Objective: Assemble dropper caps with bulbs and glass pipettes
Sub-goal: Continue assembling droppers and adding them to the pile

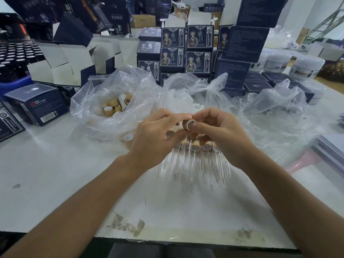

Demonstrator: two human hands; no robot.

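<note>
Bamboo-coloured and ring-shaped, the dropper cap (189,124) sits between the two hands above the middle of the tabletop (55,164), its white-lined open end turned toward the camera. The right hand (219,135) pinches it, thumb tip pressed against the open end and fingers curled over the top. The left hand (156,138) curls in from the other side, its fingertips meeting the cap's far end; what it holds there, if anything, is hidden by the fingers.

Directly beneath the hands a row of finished droppers (193,159) lies on the tabletop, caps side by side and touching, their clear glass pipettes pointing toward the near edge. One loose cap (128,137) rests just left of the left hand, against the edge of a clear plastic bag (111,101) that holds more bamboo caps. A second clear bag (188,95) behind the hands contains small white pieces, too blurred to identify. A third crumpled bag (275,112) lies toward the right edge.

Dark blue printed cartons (186,51) are stacked along the far side, with opened white-lined boxes (61,62) at the far left and white jars (305,67) toward the far right corner.
</note>
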